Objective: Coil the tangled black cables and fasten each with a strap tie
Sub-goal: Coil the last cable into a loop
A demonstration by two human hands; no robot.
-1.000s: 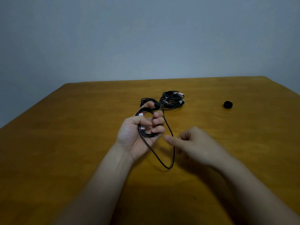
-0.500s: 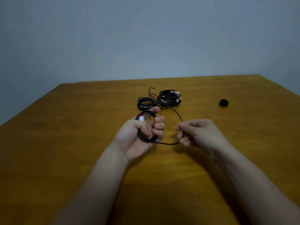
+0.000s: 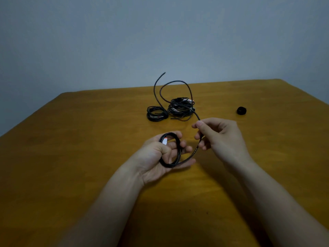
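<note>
Count: 2 hands, 3 cable lots, 1 strap roll, all over one table (image 3: pixel 71 139).

Left to right:
- left hand (image 3: pixel 153 157) holds the coil (image 3: pixel 179 154)
- small bundle (image 3: pixel 156 114) lies at that hand's 12 o'clock
- bigger bundle (image 3: pixel 180 108) is just beside the small one at its 3 o'clock; can't tell if they touch
- right hand (image 3: pixel 222 138)
- strap roll (image 3: pixel 241 110) sits alone at the right hand's 1 o'clock

Vs 0.5 s ago:
- right hand was level with the left at 3 o'clock; it's now up at about 2 o'clock
- free tail (image 3: pixel 178 81) barely cleared the bundles then; it now arcs high at 12 o'clock, tip against the wall (image 3: pixel 160 32)
- the slack loop hanging at 6 o'clock a second ago is gone
- bundles and roll unmoved

Pose:
- left palm faces up, thumb clamped over the coil's 10 o'clock edge, fingers curled through the ring
- right thumb and forefinger pinch the free tail, other fingers loosely curled
- the cable leaves the coil at 5 o'clock and runs up through that pinch
- hands are apart, linked only by the cable
</note>
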